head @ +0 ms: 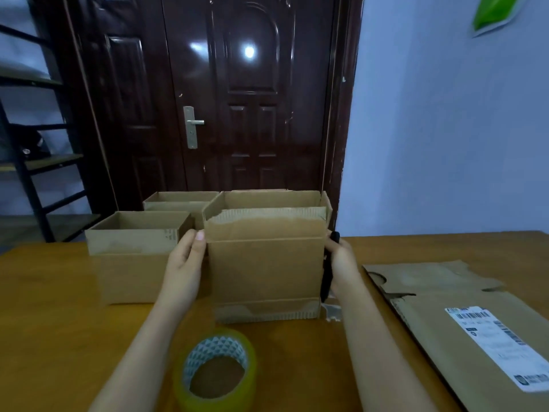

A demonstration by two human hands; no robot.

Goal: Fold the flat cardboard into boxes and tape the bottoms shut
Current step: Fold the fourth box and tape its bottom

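Assembled box [266, 263] stands upright, open top, at centre of the wooden table [59, 307]. Left hand [187, 263] lies flat against its left wall, fingers straight. Right hand [341, 263] rests at its right wall, gripping a black pen [328, 272]. Two more open boxes [133, 254] sit left and far-left. Tape roll [217, 367] near edge. Flat cardboard [463, 322] lies right.
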